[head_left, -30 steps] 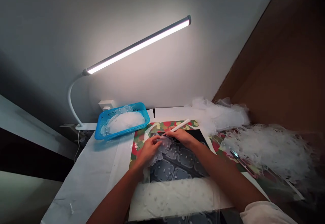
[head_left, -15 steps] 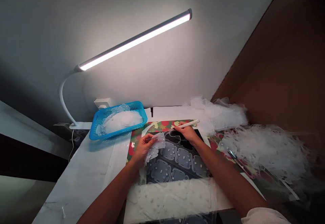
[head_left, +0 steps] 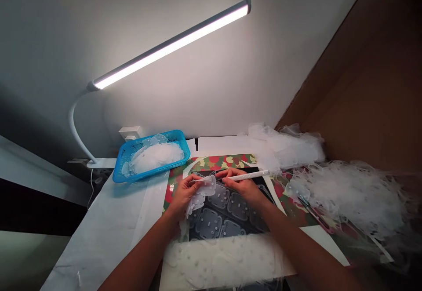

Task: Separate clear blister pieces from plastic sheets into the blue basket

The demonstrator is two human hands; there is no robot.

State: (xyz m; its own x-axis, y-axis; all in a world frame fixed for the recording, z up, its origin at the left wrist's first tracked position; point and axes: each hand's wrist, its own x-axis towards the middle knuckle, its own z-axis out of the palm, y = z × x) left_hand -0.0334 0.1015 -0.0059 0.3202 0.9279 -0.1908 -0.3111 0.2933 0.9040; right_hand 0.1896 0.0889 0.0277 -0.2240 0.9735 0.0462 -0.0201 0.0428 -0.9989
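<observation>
My left hand [head_left: 182, 194] pinches a small translucent plastic piece [head_left: 206, 187] lifted off a dark sheet [head_left: 227, 214] that carries several similar rounded clear pieces. More pieces hang below the held one along the sheet's left edge. My right hand [head_left: 242, 186] grips a white pen-like tool [head_left: 250, 175], lying roughly level with its tip pointing left toward the held piece. Both hands hover over the sheet's far end. A translucent white film [head_left: 220, 258] covers the sheet's near part.
A blue basket [head_left: 152, 154] of clear pieces stands at the far left, beside a white gooseneck lamp [head_left: 171, 45]. Heaps of white plastic scrap [head_left: 349, 190] fill the right side, with scissors [head_left: 311, 212] among them. A brown board [head_left: 369, 84] rises at right.
My right hand came back down toward me and leftward with the tool, which now lies flatter. My left hand holds the piece slightly higher, closer to the tool tip.
</observation>
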